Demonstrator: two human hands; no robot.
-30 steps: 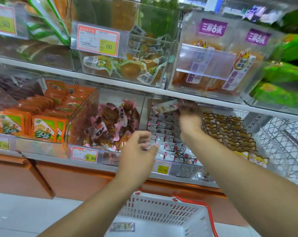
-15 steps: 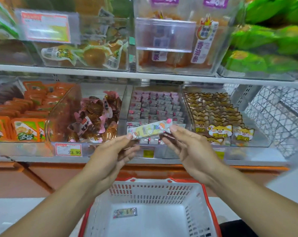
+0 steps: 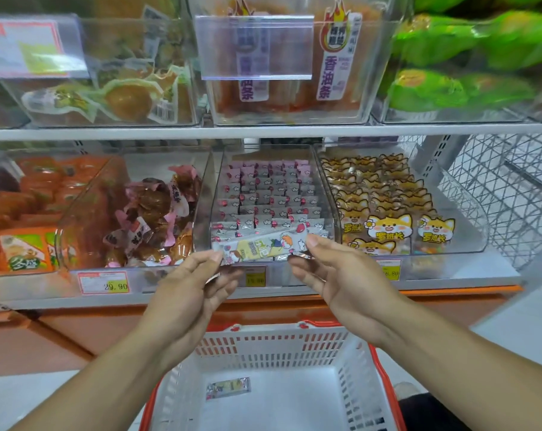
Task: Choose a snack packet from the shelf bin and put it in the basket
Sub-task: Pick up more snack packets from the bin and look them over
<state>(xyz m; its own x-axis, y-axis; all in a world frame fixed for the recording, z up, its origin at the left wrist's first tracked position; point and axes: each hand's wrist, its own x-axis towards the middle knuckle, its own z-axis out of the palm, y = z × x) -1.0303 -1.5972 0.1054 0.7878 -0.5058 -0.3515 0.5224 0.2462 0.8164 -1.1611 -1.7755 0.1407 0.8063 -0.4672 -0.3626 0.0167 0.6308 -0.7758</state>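
Observation:
A long snack packet (image 3: pixel 263 245), white and yellow with cartoon figures, is stretched level in front of the clear shelf bin (image 3: pixel 328 194) full of the same small packets. My left hand (image 3: pixel 189 293) pinches its left end and my right hand (image 3: pixel 344 275) pinches its right end. Below my hands stands a white basket (image 3: pixel 350 368) with a red rim. One similar packet (image 3: pixel 227 387) lies flat on the basket's floor.
Left of the bin is a bin of brown pink-wrapped snacks (image 3: pixel 151 213), and right of it a bin of yellow fox-printed packets (image 3: pixel 384 209). More bins stand on the upper shelf (image 3: pixel 263 130). A wire rack (image 3: pixel 506 197) stands at far right. A price tag (image 3: pixel 103 283) reads 29.90.
My right hand drew a packet out of the bin, and my left hand took its other end. The view has moved closer and tilted down, and more of the basket shows.

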